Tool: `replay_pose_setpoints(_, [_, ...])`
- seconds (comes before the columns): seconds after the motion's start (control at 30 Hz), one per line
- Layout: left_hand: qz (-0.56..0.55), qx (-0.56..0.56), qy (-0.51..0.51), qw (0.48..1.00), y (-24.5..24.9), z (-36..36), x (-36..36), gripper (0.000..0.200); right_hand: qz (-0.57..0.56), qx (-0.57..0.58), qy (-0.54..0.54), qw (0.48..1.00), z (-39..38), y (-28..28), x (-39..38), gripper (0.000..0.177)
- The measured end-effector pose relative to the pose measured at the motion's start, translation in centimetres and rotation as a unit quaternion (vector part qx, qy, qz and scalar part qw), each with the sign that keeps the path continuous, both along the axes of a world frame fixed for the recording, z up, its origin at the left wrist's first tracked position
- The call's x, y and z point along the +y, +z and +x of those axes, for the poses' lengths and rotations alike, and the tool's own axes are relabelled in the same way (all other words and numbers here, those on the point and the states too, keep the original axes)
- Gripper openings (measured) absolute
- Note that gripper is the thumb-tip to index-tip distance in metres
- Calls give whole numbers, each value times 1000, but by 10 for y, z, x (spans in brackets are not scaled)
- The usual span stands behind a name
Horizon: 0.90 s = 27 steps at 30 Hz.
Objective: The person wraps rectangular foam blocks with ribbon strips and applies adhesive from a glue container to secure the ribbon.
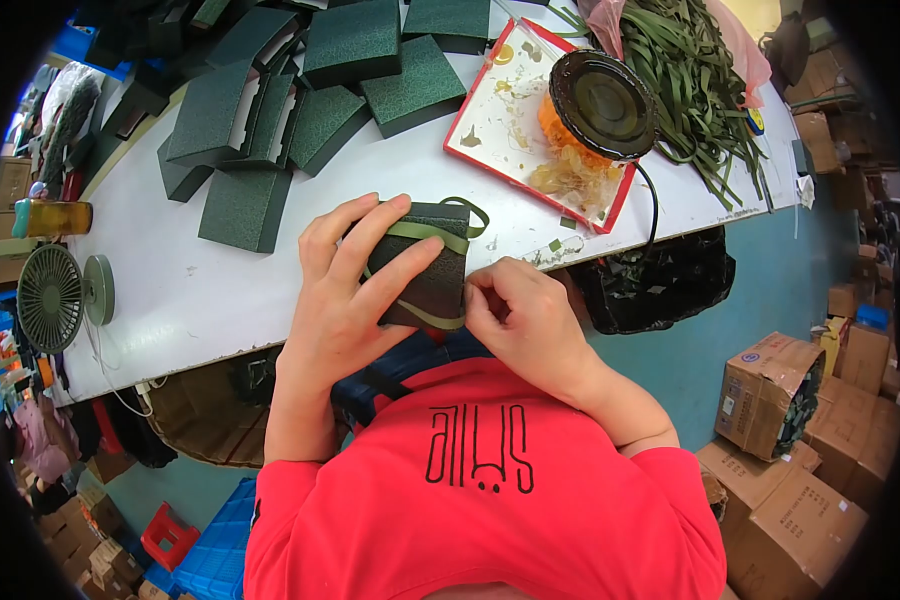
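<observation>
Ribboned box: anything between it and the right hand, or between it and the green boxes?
Nothing visible between the right hand and the ribboned box; fingertips are at its edge. Toward the green boxes, the left hand is in the way, fingers spread over the ribboned box.

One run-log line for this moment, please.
left hand: gripping box | right hand: fingertips at box's edge | ribbon: across box | green boxes: on table
</observation>
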<state>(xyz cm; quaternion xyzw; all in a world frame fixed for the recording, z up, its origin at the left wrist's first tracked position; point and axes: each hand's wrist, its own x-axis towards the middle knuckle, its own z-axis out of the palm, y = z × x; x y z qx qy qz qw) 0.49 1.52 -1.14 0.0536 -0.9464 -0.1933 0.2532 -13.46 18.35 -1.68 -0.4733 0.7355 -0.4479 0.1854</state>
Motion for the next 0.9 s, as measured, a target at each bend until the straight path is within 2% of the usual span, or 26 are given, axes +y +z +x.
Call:
replay_pose_setpoints(0.13, [13, -6, 6, 1000, 1, 1, 0, 75, 0, -6, -2, 1000, 1, -2, 1, 9])
replay_pose_setpoints(0.33, [38, 13, 27, 999, 3, 4, -1, 71, 33, -122, -43, 991, -2, 3, 3, 8])
replay_pose_setpoints(0.47, [41, 55, 54, 996, 3, 22, -12, 75, -20, -82, -81, 993, -12, -12, 16, 5])
replay_pose_setpoints(0.53, [50, 53, 119, 990, 9, 51, -24, 85, 8, -78, -119, 990, -22, -14, 30, 4])
replay_pose_setpoints(0.6, [75, 84, 228, 967, 14, 81, -34, 90, -22, -118, -155, 980, -35, -27, 46, 17])
replay_pose_setpoints(0.67, [32, 38, 378, 924, 17, 116, -48, 90, -62, -193, -173, 964, -46, -22, 57, 27])
replay_pose_setpoints(0.73, [3, -43, 496, 867, 18, 141, -61, 78, -79, -162, -196, 964, -62, -26, 70, 32])
replay_pose_setpoints(0.8, [-3, -128, 557, 820, 8, 165, -77, 78, -72, -135, -266, 952, -76, -24, 80, 32])
replay_pose_setpoints(0.83, [-12, -154, 554, 818, 5, 176, -84, 77, -65, -115, -289, 948, -86, -26, 85, 28])
replay_pose_setpoints(0.87, [-17, -177, 540, 823, 0, 185, -91, 76, -58, -89, -322, 941, -95, -28, 91, 25])
replay_pose_setpoints(0.9, [-25, -152, 481, 863, -9, 196, -102, 69, -58, -100, -351, 929, -104, -32, 99, 21])
